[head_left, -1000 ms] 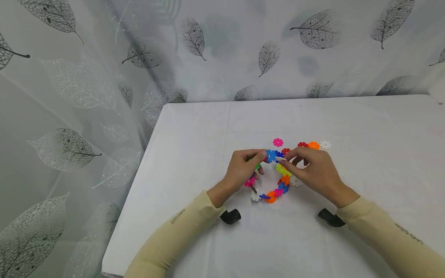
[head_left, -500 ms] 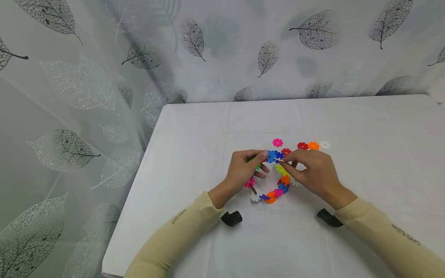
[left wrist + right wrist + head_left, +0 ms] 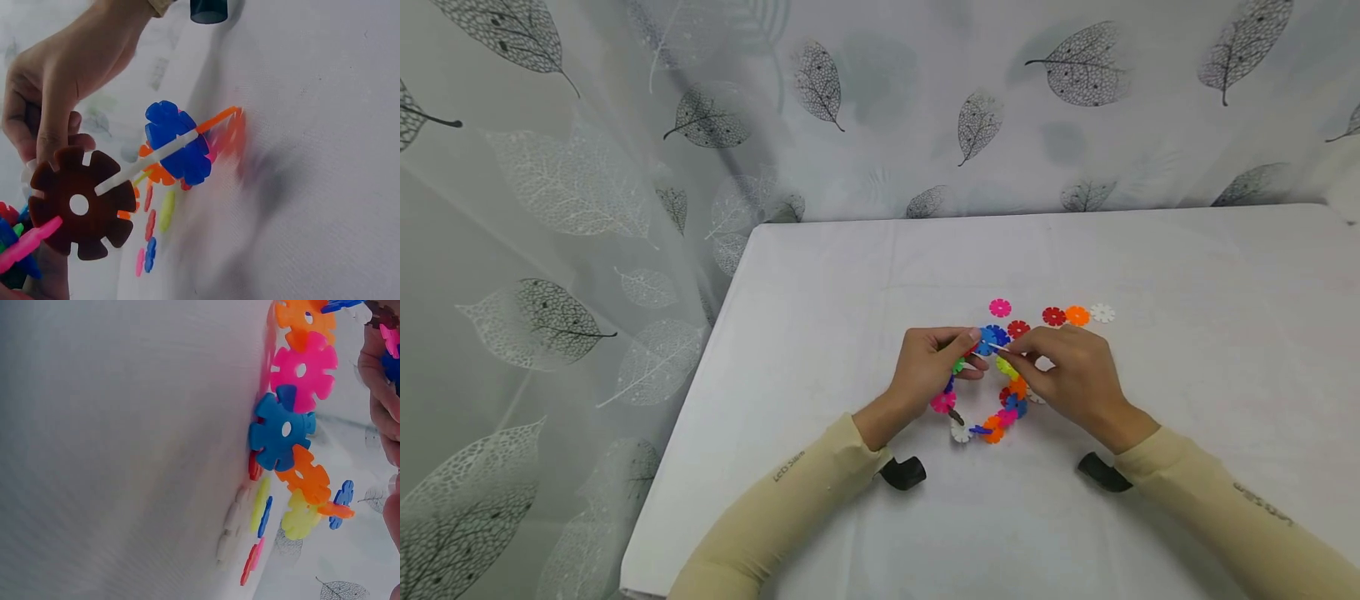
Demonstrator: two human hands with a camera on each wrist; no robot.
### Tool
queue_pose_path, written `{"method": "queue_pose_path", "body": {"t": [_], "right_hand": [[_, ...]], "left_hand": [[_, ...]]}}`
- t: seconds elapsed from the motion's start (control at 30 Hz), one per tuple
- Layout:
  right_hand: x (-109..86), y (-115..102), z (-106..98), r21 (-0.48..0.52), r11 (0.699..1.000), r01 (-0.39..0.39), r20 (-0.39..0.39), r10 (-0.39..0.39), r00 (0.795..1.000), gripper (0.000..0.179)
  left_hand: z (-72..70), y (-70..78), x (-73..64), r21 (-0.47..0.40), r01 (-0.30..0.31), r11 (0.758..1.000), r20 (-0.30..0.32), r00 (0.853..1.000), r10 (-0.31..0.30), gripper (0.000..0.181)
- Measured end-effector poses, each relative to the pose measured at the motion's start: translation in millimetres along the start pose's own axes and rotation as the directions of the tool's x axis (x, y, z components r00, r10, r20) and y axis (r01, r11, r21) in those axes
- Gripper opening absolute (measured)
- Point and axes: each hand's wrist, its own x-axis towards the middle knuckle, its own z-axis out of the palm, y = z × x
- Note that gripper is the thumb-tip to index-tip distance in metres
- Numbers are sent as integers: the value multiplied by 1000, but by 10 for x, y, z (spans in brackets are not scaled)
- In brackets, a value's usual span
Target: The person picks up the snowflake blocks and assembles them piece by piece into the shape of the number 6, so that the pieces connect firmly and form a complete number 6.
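Observation:
A ring-shaped chain of notched plastic flower discs in many colours hangs from my left hand (image 3: 925, 371), which pinches it near a light blue disc (image 3: 985, 342). In my right hand (image 3: 1078, 375) a white disc (image 3: 999, 347) is pinched edge-on, its rim at the light blue disc; whether it sits in a slot I cannot tell. A brown disc (image 3: 103, 234) and a blue disc (image 3: 169, 140) of the chain show close up in the left wrist view. The right wrist view has a pink disc (image 3: 319, 365) joined to a blue one (image 3: 275, 440).
Loose discs lie on the white table (image 3: 820, 333) beyond the hands: a pink one (image 3: 1000, 308), a red one (image 3: 1054, 316), an orange one (image 3: 1077, 316) and a white one (image 3: 1102, 312). A leaf-patterned curtain (image 3: 880, 108) hangs behind the table.
My right hand has moved slightly left, bringing the white disc from the dark blue disc across to the light blue one. The lower chain has shifted a little right and down.

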Motion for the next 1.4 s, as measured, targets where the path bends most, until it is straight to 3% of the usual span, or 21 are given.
{"method": "queue_pose_path", "body": {"t": [0.17,0.27,0.33,0.4,0.5,0.53,0.6,0.7,0.87,1.0,1.23,1.4], "right_hand": [[-29,21,-18,33,996,-88,57,86,995,43],[-27,54,-53,94,963,-251,164,234,958,49],[-12,84,-72,145,904,-401,268,355,896,65],[10,117,-83,170,825,-539,388,447,806,76],[39,181,-78,185,721,-667,540,493,682,80],[41,199,-76,186,701,-689,576,490,655,79],[35,229,-62,195,677,-710,618,477,625,76],[23,239,-56,207,657,-724,636,472,610,67],[18,218,-73,201,647,-736,616,501,608,57],[-23,219,-104,215,635,-742,588,522,618,52],[-122,194,-162,251,598,-762,557,554,618,48],[-140,156,-190,273,595,-756,545,552,631,45]], "left_hand": [[-10,-22,-3,-28,37,999,1,999,-37,24],[-18,-33,-2,-52,74,996,-4,997,-74,24],[-26,-36,-2,-73,98,992,-11,995,-99,23],[-36,-34,-5,-92,115,989,-17,993,-117,22],[-53,-28,-3,-114,129,985,-19,991,-132,23],[-59,-25,-3,-115,132,984,-18,991,-135,23],[-69,-23,2,-119,134,984,-17,990,-137,23],[-87,-26,15,-124,138,983,-20,990,-142,22],[-126,-26,22,-110,143,984,-4,990,-144,24],[-152,-44,28,-74,127,989,4,992,-127,23],[-155,-74,49,10,133,991,-5,991,-133,30],[-156,-84,43,32,136,990,4,991,-136,31]]}}
